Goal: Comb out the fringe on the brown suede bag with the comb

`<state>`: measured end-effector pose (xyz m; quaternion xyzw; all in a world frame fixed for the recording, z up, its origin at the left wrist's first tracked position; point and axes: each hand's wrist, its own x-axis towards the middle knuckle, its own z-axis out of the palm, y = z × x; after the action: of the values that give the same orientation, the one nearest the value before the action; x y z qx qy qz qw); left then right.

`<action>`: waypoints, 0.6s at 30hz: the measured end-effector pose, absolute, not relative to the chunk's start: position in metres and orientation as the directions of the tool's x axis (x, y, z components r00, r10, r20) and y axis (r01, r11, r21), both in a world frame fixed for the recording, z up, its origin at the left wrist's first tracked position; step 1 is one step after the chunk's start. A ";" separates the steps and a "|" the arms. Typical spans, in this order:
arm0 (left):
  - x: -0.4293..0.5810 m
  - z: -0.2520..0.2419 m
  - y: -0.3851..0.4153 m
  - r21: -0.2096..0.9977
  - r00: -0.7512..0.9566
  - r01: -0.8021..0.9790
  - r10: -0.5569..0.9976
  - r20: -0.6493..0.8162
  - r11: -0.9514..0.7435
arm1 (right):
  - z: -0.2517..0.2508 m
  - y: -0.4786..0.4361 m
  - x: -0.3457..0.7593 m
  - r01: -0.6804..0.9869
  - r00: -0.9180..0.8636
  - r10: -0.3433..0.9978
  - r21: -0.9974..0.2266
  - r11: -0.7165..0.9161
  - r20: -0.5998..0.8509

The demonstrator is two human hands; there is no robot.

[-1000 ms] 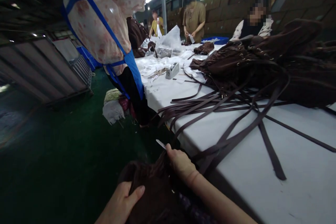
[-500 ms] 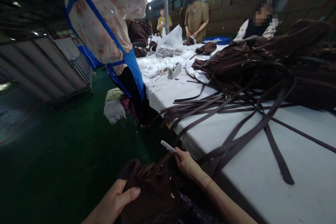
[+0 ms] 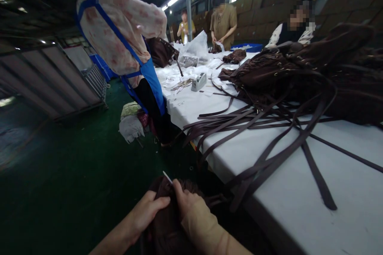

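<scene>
A dark brown soft bag (image 3: 166,229) with stringy fringe hangs low in front of me, below the table's edge. My left hand (image 3: 146,212) is closed on its left side, with the thumb lying over the material. My right hand (image 3: 194,213) grips a slim white comb (image 3: 167,177); its tip sticks out past the fingers. In the earlier picture a toothed edge shows on it. The right hand is at the bag's upper part, close beside the left thumb. Much of the bag is dark and covered by my hands.
On the white table (image 3: 338,175) to my right lie a pile of brown bags (image 3: 269,67) and long straps (image 3: 227,121) drooping over the edge. A tape dispenser (image 3: 199,82) and a plastic bag (image 3: 196,48) are farther back. A co-worker in a blue apron (image 3: 152,83) stands ahead; others work beyond.
My right hand has moved left and down with the comb, from the bag's right side to next to my left hand. The co-worker's brown bag has shifted, and a strap now dangles from it.
</scene>
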<state>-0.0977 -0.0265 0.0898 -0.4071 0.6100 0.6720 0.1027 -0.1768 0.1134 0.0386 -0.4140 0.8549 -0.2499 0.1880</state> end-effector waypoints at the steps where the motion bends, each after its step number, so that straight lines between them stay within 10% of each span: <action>1: -0.098 0.093 -0.024 0.741 -0.660 -0.630 -0.343 -0.669 -0.232 | 0.034 0.109 -0.178 -0.677 -0.566 -0.807 -0.463 0.571 -0.167; 6: -0.096 0.106 -0.018 0.764 -0.730 -0.593 -0.231 -0.644 -0.256 | 0.021 0.120 -0.227 -0.683 -0.692 -0.713 -0.217 0.698 -0.115; 18: -0.072 0.087 -0.085 0.718 -0.689 -0.680 -0.204 -0.695 -0.148 | 0.000 0.134 -0.248 -0.580 -0.729 -0.661 -0.353 0.734 -0.178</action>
<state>-0.0725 -0.0848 0.0874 -0.3519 0.6282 0.6708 0.1773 -0.2476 0.1340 0.0000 -0.3376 0.9195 -0.1378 0.1471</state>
